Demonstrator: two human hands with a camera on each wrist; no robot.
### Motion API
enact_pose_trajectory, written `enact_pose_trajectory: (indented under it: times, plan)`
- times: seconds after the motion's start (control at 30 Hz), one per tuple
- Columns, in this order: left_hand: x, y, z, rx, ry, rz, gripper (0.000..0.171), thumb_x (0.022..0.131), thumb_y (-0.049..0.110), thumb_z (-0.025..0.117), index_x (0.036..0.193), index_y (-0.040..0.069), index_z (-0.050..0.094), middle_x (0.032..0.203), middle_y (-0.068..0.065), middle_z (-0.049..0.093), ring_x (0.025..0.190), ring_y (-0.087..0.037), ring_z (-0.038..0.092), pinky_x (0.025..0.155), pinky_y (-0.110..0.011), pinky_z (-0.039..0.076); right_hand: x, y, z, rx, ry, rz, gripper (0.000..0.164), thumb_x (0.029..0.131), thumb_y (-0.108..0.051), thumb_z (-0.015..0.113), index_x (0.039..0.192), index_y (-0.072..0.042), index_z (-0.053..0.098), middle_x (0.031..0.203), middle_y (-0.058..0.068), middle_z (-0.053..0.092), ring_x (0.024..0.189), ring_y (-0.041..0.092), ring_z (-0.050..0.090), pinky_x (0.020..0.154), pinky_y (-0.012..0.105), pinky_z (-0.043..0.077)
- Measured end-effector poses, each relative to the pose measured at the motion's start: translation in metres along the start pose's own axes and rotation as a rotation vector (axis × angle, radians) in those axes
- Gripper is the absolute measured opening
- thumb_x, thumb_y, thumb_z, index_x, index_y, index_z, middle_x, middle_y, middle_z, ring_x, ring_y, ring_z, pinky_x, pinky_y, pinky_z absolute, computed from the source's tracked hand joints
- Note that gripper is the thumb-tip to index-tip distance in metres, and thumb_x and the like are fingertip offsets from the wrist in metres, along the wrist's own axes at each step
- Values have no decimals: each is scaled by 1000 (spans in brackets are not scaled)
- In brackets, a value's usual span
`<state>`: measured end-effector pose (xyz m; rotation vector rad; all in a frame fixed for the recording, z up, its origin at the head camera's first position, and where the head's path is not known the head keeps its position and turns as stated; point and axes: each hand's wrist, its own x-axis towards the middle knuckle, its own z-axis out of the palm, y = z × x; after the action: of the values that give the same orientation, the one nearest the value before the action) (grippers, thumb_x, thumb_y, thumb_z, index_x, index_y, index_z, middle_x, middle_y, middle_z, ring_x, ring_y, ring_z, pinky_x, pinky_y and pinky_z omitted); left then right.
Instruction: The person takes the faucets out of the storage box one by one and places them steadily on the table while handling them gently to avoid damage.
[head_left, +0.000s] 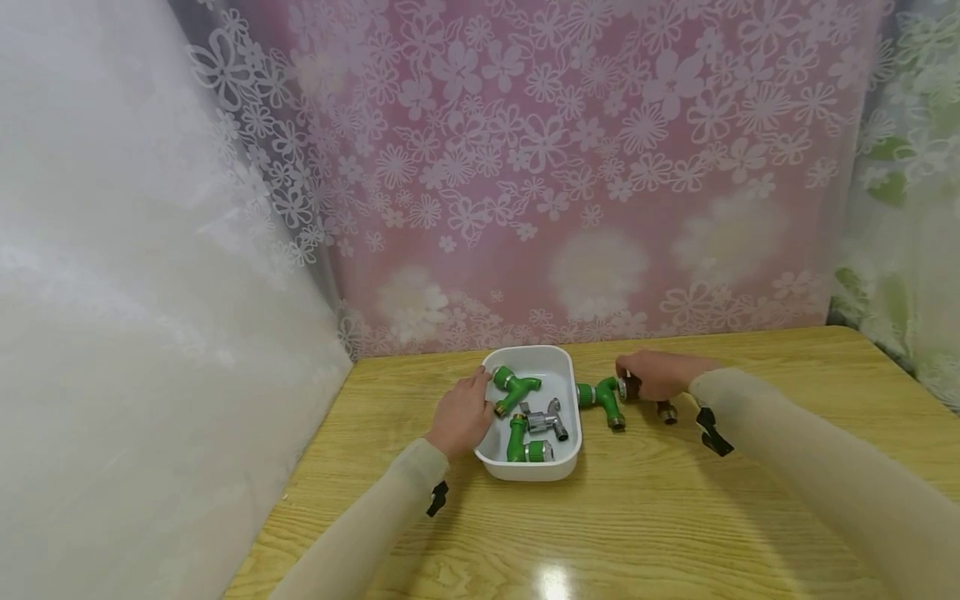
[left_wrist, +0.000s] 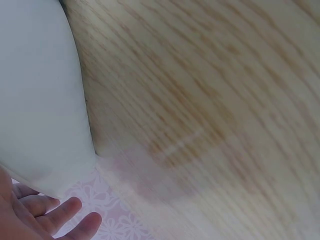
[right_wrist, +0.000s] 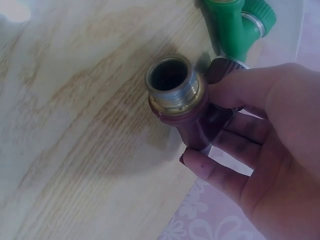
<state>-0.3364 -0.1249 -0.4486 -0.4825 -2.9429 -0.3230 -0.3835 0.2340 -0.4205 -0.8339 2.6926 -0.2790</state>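
A white tub (head_left: pixel 528 472) stands on the wooden table with two green taps, one at the back (head_left: pixel 517 386) and one at the front (head_left: pixel 517 437), and a silver tap (head_left: pixel 540 422) inside. My left hand (head_left: pixel 461 414) holds the tub's left rim; its fingers lie along the outer wall in the left wrist view, the thumb hidden there. To the right of the tub, my right hand (head_left: pixel 660 374) grips a dark red tap (right_wrist: pixel 192 125) with a threaded metal end. Whether this tap rests on the table cannot be told. Between it and the tub lies another green tap (head_left: pixel 606 396).
The wooden table (head_left: pixel 600 533) extends around the tub, its back edge against a pink flowered curtain (head_left: pixel 525 208). A white sheet (head_left: pixel 150 292) hangs along the left side. On the right hangs a green-patterned curtain (head_left: pixel 907 208).
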Motion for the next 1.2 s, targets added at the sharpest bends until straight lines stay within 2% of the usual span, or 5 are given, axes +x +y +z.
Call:
enact_pose_trajectory:
  times: [0.47, 1.2]
  plan:
    - [-1, 1, 1, 4, -2, -14, 49, 103, 21, 47, 150, 7, 44, 161, -12, 37, 139, -30, 48, 108, -48, 47, 2, -5, 6, 11, -5, 28, 33, 91, 6, 57, 122, -6, 58, 102, 5, 63, 85, 17, 57, 72, 34, 49]
    - [-1, 2, 0, 11, 5, 2, 48, 103, 20, 46, 149, 6, 44, 161, -12, 38, 139, -30, 48, 107, -49, 48, 1, -6, 11, 16, 43, 32, 37, 88, 10, 58, 122, -6, 60, 103, 5, 65, 86, 16, 58, 72, 35, 50]
